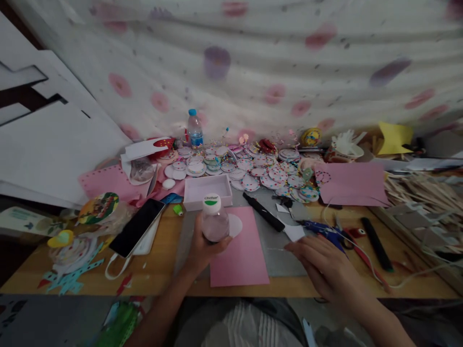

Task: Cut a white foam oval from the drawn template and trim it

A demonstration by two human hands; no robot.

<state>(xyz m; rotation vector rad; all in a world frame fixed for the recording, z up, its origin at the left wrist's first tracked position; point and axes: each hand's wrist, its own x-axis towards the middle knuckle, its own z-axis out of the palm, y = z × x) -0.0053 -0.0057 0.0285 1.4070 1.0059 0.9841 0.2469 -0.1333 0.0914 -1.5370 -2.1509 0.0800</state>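
Note:
My left hand [204, 250] is wrapped round a small clear bottle [216, 224] with a white cap and a green mark, held upright above the left edge of a pink sheet [240, 260]. A white paper disc [236, 225] shows on the sheet, partly behind the bottle. To the right, my right hand [321, 265] has its fingers bent and close together, low over the grey cutting mat [278, 260]. Its fingertips are beside a white paper piece [294, 233]; whether they grip anything is hidden. A black-handled tool [263, 211] lies just beyond, pointing towards that piece.
Many dotted paper discs [249, 168] are heaped at the back, behind an open white box [208, 189]. Left lies a phone [137, 229]. Blue pliers [321, 230], a black marker-like stick [376, 243] and a tray of wooden sticks [427, 197] are right. A water bottle [195, 129] stands behind.

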